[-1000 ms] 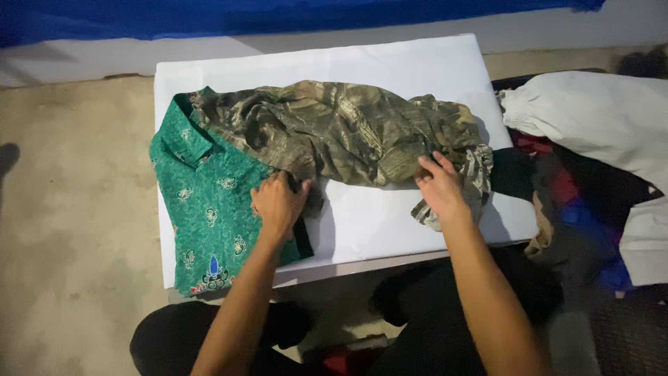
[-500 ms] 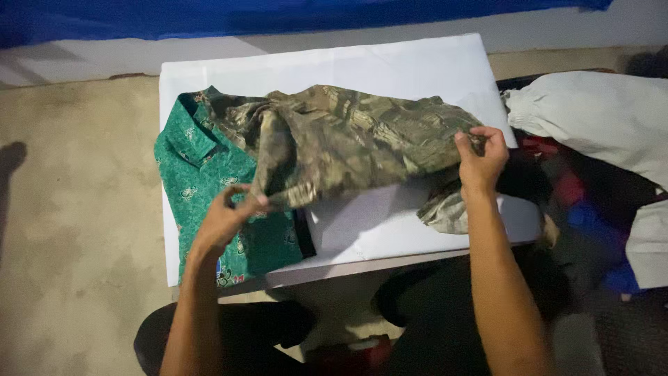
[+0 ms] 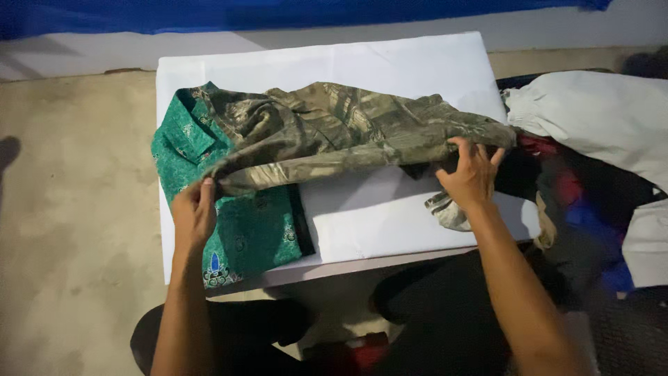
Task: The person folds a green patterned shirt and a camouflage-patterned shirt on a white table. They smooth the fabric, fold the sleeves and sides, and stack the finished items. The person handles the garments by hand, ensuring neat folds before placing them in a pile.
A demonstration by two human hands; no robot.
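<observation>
Camouflage garment [image 3: 348, 132]: lengthwise fold begun, unfinished; left hand [image 3: 195, 216] and right hand [image 3: 472, 174] fingers clamped on its near edge, lifted over green shirt [image 3: 243, 230] on white worktop [image 3: 390, 216]

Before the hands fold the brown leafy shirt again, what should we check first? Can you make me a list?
1. Left hand pinches one edge of the camouflage shirt: ok.
2. Right hand grips the other end: ok.
3. Shirt pulled flat between the hands: not ok, it is wrinkled and bunched.
4. All of the shirt on the white table: not ok, a piece hangs near the right edge.
5. Green patterned shirt clear of the fold: not ok, it lies partly under the camouflage shirt.
</observation>
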